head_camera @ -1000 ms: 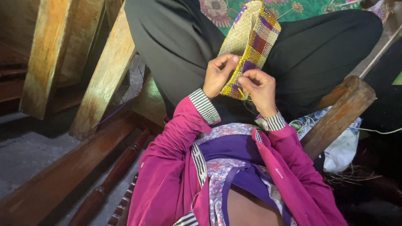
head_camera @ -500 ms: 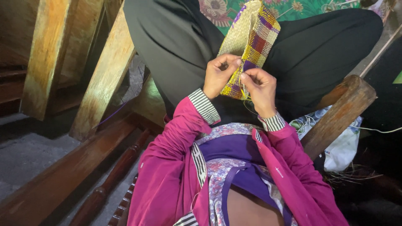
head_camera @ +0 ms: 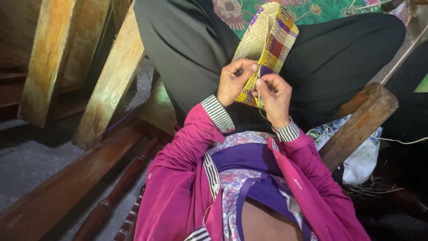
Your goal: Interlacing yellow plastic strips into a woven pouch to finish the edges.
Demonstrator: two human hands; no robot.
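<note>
A woven mat piece [head_camera: 267, 49], yellow with purple and red checks, is held over the lap, its lower edge pinched by the left hand [head_camera: 235, 80] and the right hand [head_camera: 274, 96]. Wooden beams [head_camera: 111, 85] are seen alongside, and a white bag [head_camera: 363, 158] under a round post [head_camera: 361, 125].

Woven palm-strip piece [head_camera: 267, 40], natural straw one face, yellow, purple and red check the other, folded and upright over the lap, lower edge pinched between fingers.
</note>
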